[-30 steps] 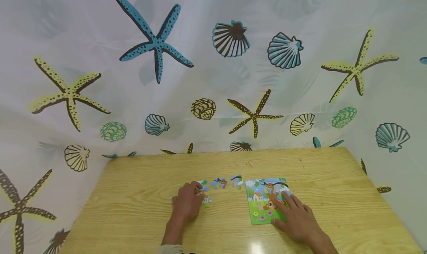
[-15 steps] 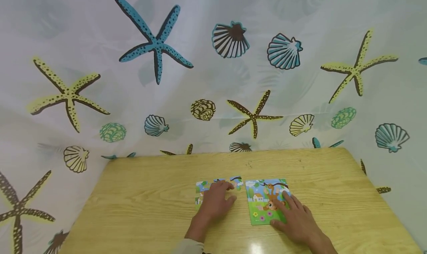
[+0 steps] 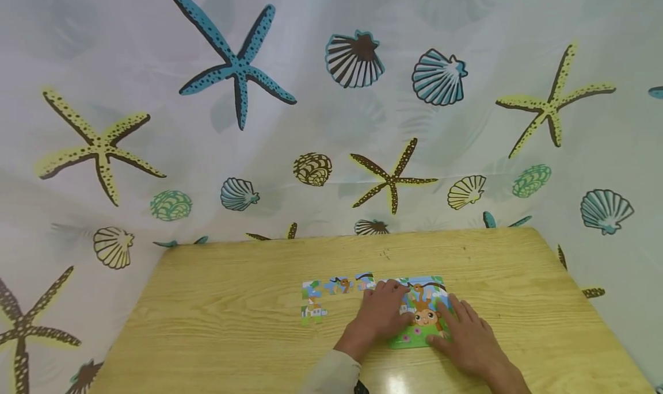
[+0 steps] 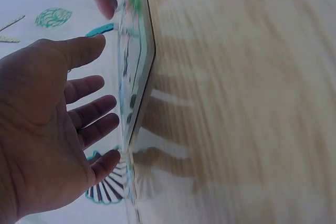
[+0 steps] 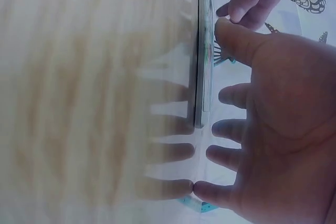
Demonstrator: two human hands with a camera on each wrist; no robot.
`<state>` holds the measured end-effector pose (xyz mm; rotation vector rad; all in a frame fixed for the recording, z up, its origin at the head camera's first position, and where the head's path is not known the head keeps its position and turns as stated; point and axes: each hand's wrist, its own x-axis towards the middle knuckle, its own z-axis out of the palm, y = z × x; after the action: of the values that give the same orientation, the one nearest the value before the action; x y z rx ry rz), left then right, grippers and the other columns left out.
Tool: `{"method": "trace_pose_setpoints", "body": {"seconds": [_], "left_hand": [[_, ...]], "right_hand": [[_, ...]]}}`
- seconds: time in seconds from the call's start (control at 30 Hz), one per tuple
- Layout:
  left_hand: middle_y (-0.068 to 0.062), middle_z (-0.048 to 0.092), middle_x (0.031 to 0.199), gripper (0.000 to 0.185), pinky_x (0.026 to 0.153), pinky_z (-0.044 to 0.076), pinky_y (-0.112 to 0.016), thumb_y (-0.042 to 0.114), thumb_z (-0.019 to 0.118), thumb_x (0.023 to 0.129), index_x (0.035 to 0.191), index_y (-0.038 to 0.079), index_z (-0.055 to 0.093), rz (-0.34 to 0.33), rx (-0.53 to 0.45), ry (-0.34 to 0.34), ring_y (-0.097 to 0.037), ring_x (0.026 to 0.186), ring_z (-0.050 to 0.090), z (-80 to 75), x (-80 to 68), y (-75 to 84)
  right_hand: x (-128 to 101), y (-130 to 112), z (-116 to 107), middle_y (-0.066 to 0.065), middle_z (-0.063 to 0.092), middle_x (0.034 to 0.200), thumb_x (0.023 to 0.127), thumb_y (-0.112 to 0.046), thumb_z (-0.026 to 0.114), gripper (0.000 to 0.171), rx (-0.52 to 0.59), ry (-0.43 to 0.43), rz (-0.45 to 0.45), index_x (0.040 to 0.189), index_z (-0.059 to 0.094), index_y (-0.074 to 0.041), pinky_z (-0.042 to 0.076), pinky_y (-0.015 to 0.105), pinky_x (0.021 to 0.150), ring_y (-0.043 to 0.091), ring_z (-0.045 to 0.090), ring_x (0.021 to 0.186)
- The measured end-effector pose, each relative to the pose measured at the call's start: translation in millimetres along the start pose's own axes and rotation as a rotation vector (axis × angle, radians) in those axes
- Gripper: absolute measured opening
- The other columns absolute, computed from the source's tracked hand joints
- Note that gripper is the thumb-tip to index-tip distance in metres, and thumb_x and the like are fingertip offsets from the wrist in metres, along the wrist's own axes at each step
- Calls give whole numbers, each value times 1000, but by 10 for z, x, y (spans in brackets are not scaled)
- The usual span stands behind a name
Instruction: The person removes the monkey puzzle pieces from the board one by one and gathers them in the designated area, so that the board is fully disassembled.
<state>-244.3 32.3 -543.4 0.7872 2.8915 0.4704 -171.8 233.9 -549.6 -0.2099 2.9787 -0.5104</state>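
A colourful monkey jigsaw board (image 3: 420, 312) lies on the wooden table (image 3: 233, 325). My left hand (image 3: 380, 313) lies over the board's left part, fingers straight; in the left wrist view its open palm (image 4: 47, 129) faces the board's edge (image 4: 140, 66) with the fingertips close to it. My right hand (image 3: 461, 333) rests on the board's right lower part with its fingers spread (image 5: 231, 129) and pressing down. Neither hand grips anything. Loose puzzle pieces (image 3: 312, 303) lie to the left of the board, with two more small ones (image 3: 339, 285) in a row behind.
A curtain printed with starfish and shells (image 3: 238, 66) hangs right behind the table's far edge. The table's right edge (image 3: 580, 290) is close to the board. Bare wood spreads to the left and behind the pieces.
My left hand has travelled right, from the loose pieces on the left onto the jigsaw board. The right hand has stayed on the board.
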Motion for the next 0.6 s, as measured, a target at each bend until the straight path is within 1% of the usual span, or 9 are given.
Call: {"method": "trace_pose_setpoints", "body": {"seconds": [0.13, 0.27, 0.47, 0.6], "left_hand": [[2, 48, 140, 53, 91, 41, -48, 50, 57, 93, 139, 25, 50, -7, 85, -33, -21, 128, 45, 60, 52, 101], [4, 46, 141, 54, 91, 41, -48, 54, 58, 91, 137, 26, 52, -27, 134, -34, -20, 128, 44, 88, 70, 151], [5, 44, 141, 59, 90, 41, -48, 58, 60, 88, 138, 28, 51, -61, 146, -32, -19, 127, 43, 117, 112, 182], [4, 45, 138, 58, 88, 41, -48, 59, 62, 86, 135, 29, 54, -80, 142, -19, -20, 124, 44, 107, 134, 194]], "right_hand": [[-7, 28, 3, 21, 24, 157, 92, -52, 58, 74, 10, -6, 2, 149, 37, -9, 32, 69, 100, 48, 27, 141], [-20, 50, 2, 22, 25, 157, 92, -50, 59, 73, 12, -8, -2, 148, 39, -8, 30, 68, 102, 49, 28, 140], [-25, 57, -6, 21, 29, 155, 91, -50, 61, 72, -5, -5, -5, 147, 41, -9, 31, 68, 102, 49, 30, 139], [-19, 44, -14, 21, 30, 155, 91, -49, 60, 71, -17, -5, -12, 146, 42, -9, 32, 68, 102, 48, 31, 139]]}}
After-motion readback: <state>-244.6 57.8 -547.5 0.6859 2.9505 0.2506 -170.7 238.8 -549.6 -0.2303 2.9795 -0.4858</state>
